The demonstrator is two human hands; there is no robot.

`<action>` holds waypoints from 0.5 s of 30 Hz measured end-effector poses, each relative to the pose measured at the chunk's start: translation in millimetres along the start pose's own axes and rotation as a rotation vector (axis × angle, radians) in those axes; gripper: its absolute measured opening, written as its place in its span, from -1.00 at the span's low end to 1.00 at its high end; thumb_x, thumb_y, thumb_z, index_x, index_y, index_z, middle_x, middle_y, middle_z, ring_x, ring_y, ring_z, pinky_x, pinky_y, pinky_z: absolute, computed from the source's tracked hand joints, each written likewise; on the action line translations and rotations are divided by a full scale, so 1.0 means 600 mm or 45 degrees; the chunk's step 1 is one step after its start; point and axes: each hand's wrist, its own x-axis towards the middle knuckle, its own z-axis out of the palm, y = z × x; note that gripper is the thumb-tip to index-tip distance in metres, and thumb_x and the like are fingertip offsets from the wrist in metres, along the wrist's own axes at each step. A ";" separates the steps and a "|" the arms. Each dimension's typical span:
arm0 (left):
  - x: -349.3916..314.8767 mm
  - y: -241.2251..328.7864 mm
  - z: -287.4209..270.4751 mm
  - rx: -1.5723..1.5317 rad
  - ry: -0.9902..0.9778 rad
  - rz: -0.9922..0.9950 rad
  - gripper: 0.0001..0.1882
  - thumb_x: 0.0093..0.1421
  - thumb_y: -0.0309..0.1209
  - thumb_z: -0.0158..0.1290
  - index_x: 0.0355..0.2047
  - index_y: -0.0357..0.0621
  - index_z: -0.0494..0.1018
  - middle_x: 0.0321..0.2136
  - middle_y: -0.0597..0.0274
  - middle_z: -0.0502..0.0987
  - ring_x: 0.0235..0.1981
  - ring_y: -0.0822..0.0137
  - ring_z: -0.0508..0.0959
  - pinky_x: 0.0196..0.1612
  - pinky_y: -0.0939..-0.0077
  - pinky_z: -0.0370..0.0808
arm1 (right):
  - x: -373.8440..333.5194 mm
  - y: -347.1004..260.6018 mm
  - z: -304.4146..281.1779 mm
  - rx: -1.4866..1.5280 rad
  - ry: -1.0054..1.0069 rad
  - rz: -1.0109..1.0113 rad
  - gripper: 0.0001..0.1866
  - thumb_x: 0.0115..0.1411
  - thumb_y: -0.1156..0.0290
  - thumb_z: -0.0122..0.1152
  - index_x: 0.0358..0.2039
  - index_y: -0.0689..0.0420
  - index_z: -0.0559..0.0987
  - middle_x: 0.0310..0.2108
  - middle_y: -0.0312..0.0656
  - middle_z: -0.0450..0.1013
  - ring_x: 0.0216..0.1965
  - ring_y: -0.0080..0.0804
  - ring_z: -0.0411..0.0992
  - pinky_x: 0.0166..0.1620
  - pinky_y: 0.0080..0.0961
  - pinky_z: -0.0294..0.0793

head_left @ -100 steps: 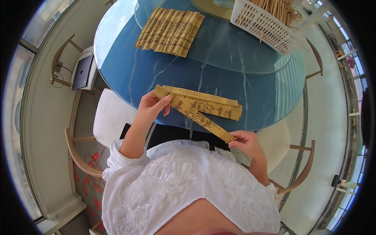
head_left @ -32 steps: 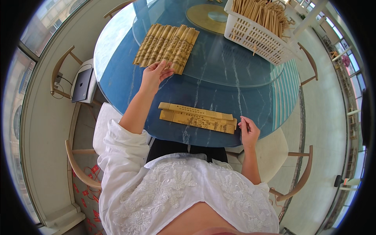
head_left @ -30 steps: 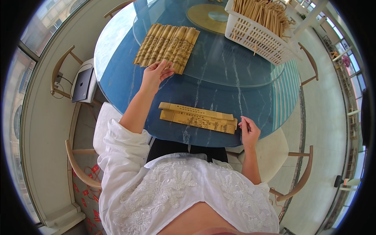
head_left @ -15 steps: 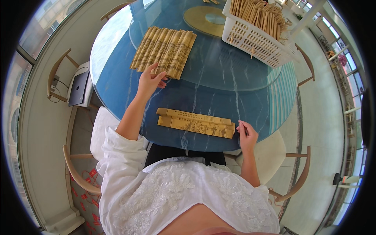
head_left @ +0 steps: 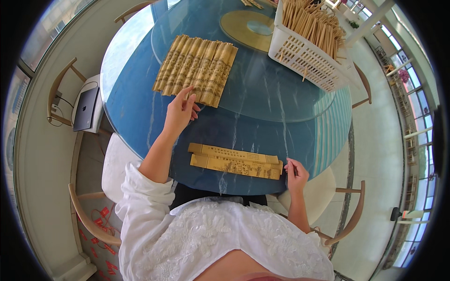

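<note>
While pale floor (head_left: pixel 379 164) spreads past the blue table (head_left: pixel 262 136), cut off above, the ridged gold row (head_left: pixel 194 70) lies beyond flat gold pieces (head_left: pixel 234 166), my left hand (head_left: pixel 180 111) at its near edge, my right hand (head_left: pixel 296 176) by their end, and whether either grips I cannot tell.

Chairs (head_left: pixel 117 164) are ringing a round table (head_left: pixel 225 132) carrying a glass turntable (head_left: pixel 253 93); I'm seemingly standing in a dining room.
</note>
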 end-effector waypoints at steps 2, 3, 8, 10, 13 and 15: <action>-0.003 0.001 0.000 0.005 0.000 0.020 -0.59 0.41 -0.32 -0.11 0.23 -0.10 0.28 -0.52 0.21 0.56 -0.61 0.51 0.51 -0.52 0.59 0.47 | -0.002 0.004 -0.001 0.005 0.004 0.011 -0.89 0.21 0.61 0.16 -0.28 0.28 0.62 -0.51 -0.23 0.53 -0.48 -0.62 0.50 -0.40 -0.70 0.44; -0.006 0.002 0.001 0.016 -0.001 0.030 -0.60 0.40 -0.35 -0.11 0.22 -0.10 0.29 -0.51 0.21 0.57 -0.60 0.50 0.51 -0.50 0.58 0.46 | -0.003 0.007 -0.002 0.009 0.003 0.016 -0.89 0.21 0.61 0.16 -0.28 0.28 0.62 -0.51 -0.24 0.52 -0.49 -0.62 0.49 -0.41 -0.70 0.44; -0.016 0.005 0.000 0.081 0.014 0.098 -0.64 0.38 -0.42 -0.09 0.17 -0.11 0.34 -0.52 0.21 0.56 -0.60 0.48 0.49 -0.46 0.54 0.45 | -0.004 0.004 -0.001 0.012 -0.001 0.046 -0.89 0.22 0.62 0.15 -0.28 0.27 0.62 -0.53 -0.24 0.50 -0.51 -0.62 0.47 -0.42 -0.70 0.44; -0.017 0.004 -0.001 0.154 0.018 0.127 -0.64 0.35 -0.43 -0.06 0.15 -0.10 0.35 -0.54 0.19 0.56 -0.61 0.46 0.49 -0.45 0.52 0.46 | -0.003 0.006 -0.002 0.003 -0.006 0.055 -0.90 0.22 0.62 0.14 -0.28 0.28 0.61 -0.53 -0.23 0.50 -0.50 -0.62 0.47 -0.42 -0.70 0.44; -0.018 -0.003 0.000 0.246 0.051 0.224 -0.64 0.31 -0.44 0.01 0.11 -0.08 0.39 -0.57 0.16 0.56 -0.62 0.40 0.50 -0.45 0.49 0.46 | -0.004 0.012 -0.003 -0.032 -0.016 0.024 -0.90 0.22 0.62 0.14 -0.28 0.28 0.61 -0.52 -0.23 0.51 -0.50 -0.61 0.47 -0.42 -0.69 0.44; -0.017 -0.007 0.000 0.307 0.086 0.274 -0.65 0.28 -0.43 0.06 0.08 -0.07 0.42 -0.58 0.15 0.57 -0.62 0.37 0.50 -0.46 0.47 0.46 | -0.003 0.009 -0.002 -0.028 -0.018 0.020 -0.90 0.22 0.61 0.14 -0.28 0.28 0.61 -0.52 -0.23 0.51 -0.50 -0.61 0.47 -0.43 -0.69 0.45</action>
